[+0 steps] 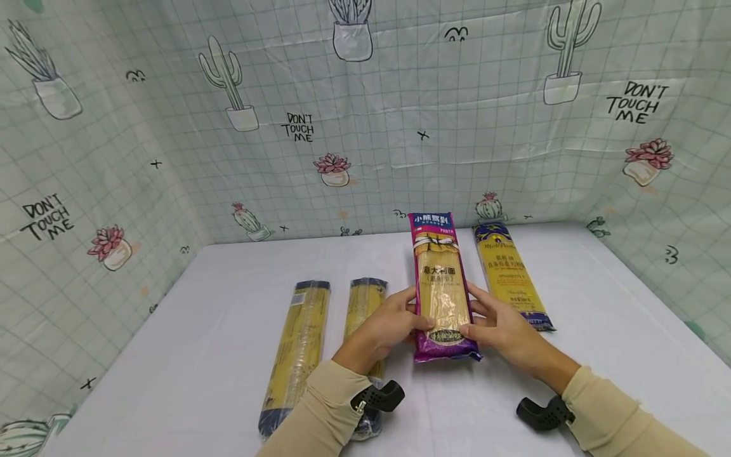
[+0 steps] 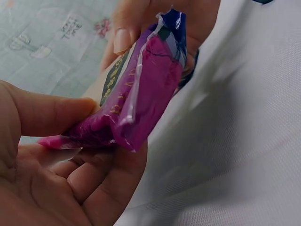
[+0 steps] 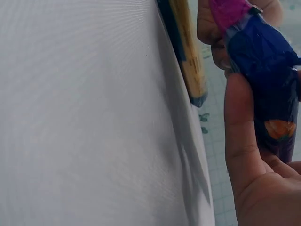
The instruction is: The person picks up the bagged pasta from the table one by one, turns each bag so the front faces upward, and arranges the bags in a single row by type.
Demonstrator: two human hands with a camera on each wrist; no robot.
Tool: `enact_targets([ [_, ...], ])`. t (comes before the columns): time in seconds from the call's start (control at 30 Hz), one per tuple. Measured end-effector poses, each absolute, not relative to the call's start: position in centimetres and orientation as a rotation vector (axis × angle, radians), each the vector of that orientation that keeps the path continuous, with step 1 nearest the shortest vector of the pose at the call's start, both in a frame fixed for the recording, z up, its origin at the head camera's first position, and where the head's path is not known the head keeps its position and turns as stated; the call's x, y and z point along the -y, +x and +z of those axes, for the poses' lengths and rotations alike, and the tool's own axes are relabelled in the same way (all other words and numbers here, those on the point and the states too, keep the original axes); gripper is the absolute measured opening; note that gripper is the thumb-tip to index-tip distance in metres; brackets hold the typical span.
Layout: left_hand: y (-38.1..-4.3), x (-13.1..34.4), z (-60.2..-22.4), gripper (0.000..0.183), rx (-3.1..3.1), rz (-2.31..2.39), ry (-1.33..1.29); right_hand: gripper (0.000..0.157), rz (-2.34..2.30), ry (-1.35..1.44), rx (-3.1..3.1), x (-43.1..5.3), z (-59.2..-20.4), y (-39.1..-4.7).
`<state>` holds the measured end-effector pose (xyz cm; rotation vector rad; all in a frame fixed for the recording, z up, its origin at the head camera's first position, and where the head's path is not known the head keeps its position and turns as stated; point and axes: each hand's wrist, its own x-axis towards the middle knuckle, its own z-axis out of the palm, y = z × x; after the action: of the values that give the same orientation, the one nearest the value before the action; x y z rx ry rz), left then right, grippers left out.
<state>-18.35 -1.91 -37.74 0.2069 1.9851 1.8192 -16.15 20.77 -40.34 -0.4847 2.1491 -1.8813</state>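
Both hands grip one packet of spaghetti, purple and blue with a clear front, by its lower end. My left hand has its thumb on the front and fingers curled behind the left edge. My right hand pinches the right edge the same way, thumb on the front. In the left wrist view, the crumpled purple end of the spaghetti packet sits between the two thumbs. The right wrist view shows its blue side against the right hand, held over the white table.
A yellow and blue spaghetti packet lies to the right, behind the right hand. Two more yellow packets lie at left: one farther out, one partly covered by the left forearm. A patterned cloth hangs behind the white table.
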Motion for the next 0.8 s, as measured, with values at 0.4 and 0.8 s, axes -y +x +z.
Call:
enact_targets([
  [0.4,-18.5,1.2,-37.9,0.048,-1.984,1.855,0.196,0.09,-1.903,-0.444,-2.235,-21.0,-39.9,-16.1],
  [0.8,-18.4,0.5,-37.8,0.066,-2.056,1.894,0.171,0.083,-2.057,-0.396,-2.142,-21.0,-39.7,-16.7],
])
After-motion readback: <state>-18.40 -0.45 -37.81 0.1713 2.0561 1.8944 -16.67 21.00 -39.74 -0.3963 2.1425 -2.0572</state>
